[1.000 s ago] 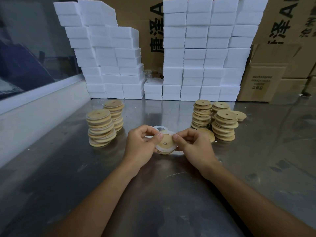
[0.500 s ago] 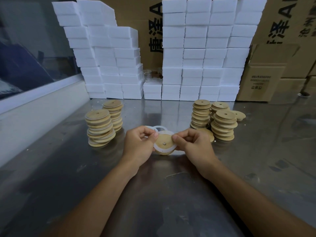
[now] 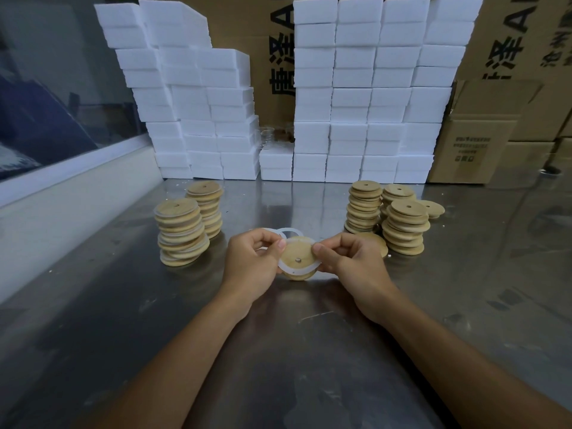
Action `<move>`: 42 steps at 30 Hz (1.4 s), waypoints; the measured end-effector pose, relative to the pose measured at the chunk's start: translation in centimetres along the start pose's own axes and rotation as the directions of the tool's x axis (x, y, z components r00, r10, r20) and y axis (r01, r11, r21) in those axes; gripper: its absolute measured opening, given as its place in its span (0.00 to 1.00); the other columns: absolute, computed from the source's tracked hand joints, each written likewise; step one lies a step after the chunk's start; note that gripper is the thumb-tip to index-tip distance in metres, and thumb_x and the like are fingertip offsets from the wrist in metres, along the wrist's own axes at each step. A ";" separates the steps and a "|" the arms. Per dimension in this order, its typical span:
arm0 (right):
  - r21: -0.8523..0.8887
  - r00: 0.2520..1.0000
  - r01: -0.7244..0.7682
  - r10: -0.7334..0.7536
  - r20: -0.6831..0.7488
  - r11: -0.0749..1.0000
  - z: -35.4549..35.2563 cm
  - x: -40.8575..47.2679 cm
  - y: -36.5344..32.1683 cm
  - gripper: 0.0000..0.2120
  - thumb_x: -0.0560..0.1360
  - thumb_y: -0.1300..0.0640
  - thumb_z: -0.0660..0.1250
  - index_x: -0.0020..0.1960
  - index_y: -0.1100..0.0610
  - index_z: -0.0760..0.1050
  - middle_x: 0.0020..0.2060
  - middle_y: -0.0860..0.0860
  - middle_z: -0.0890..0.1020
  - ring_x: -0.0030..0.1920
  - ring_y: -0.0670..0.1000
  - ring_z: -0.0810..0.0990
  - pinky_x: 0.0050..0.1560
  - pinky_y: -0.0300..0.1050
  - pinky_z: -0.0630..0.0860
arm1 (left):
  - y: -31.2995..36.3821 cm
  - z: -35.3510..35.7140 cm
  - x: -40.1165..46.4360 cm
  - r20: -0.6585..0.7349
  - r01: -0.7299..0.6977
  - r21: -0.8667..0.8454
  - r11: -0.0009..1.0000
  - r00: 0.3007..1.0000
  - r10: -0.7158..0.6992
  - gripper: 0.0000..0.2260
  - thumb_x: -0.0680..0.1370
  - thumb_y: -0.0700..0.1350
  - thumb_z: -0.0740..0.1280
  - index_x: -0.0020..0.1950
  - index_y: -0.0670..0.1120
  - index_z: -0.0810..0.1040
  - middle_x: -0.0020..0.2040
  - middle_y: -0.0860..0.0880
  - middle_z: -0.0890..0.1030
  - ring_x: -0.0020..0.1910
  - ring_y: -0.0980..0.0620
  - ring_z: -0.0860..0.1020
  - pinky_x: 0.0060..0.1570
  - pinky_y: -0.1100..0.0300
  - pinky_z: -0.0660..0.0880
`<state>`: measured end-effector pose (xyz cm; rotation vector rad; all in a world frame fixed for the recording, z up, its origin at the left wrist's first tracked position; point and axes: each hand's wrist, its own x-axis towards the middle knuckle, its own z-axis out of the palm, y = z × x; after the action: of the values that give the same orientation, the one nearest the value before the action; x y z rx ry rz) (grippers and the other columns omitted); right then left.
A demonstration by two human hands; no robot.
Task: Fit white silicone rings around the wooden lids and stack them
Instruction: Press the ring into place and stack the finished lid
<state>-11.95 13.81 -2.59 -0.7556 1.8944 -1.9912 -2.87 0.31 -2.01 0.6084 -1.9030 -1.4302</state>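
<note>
A round wooden lid (image 3: 297, 255) with a small centre hole is held just above the steel table (image 3: 123, 305), a white silicone ring (image 3: 294, 270) lying around its lower edge. My left hand (image 3: 250, 267) pinches the lid's left rim and my right hand (image 3: 356, 264) pinches its right rim. Loose white rings (image 3: 289, 233) lie on the table just behind the lid. Two stacks of ringed lids (image 3: 181, 233) stand at the left. Three stacks of bare wooden lids (image 3: 402, 227) stand at the right.
A single lid (image 3: 431, 208) lies behind the right stacks, another (image 3: 376, 243) beside my right hand. White foam blocks (image 3: 356, 103) are piled along the back, with cardboard boxes (image 3: 476, 150) at the right. A low white wall (image 3: 62, 199) borders the table's left side.
Both hands have stayed at the lid's rim. The white ring has been worked further down around the lid's lower edge, and the lid has tilted slightly.
</note>
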 end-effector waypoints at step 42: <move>-0.229 0.994 0.083 -0.097 -0.050 0.970 -0.6 0.7 0.9 0.04 0.72 0.61 0.76 0.40 0.59 0.81 0.35 0.53 0.86 0.36 0.49 0.83 0.39 0.40 0.80 | -1.2 -0.5 0.8 0.028 -0.299 0.289 0.910 0.952 0.304 0.12 0.72 0.39 0.74 0.36 0.53 0.77 0.37 0.60 0.82 0.34 0.61 0.80 0.36 0.59 0.80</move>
<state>-12.95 13.86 -3.33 -0.8632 2.1863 -1.8898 -3.10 -0.91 -2.87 0.4315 -2.1051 -0.9561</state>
